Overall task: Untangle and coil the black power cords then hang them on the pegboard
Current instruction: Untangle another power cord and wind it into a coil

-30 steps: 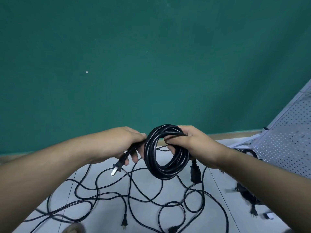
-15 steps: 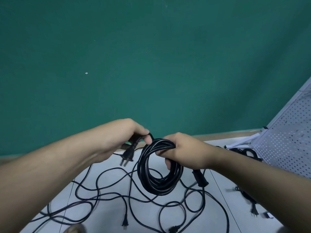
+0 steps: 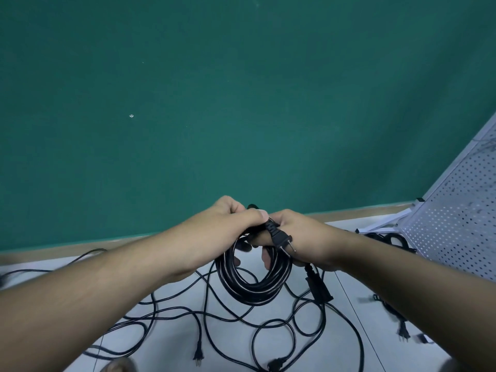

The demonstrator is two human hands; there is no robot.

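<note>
A coiled black power cord (image 3: 252, 288) hangs in the air over the white table (image 3: 166, 347). My right hand (image 3: 300, 237) grips the top of the coil. My left hand (image 3: 228, 224) pinches the cord's end just behind its two-pin plug (image 3: 281, 238), which lies across the top of the coil against my right hand. The cord's other connector (image 3: 318, 287) dangles below my right wrist. Loose tangled black cords (image 3: 214, 318) sprawl over the table under the coil. The white pegboard (image 3: 456, 224) leans at the right.
A green wall (image 3: 241, 103) stands behind the table. Coiled black cords (image 3: 389, 237) lie at the pegboard's foot. Another cord with a plug (image 3: 402, 331) lies at the right under my right forearm. A seam (image 3: 357, 312) runs across the table.
My left hand carried the plug end rightward over the top of the coil, up against my right hand. The coil dropped a little and my two hands came together.
</note>
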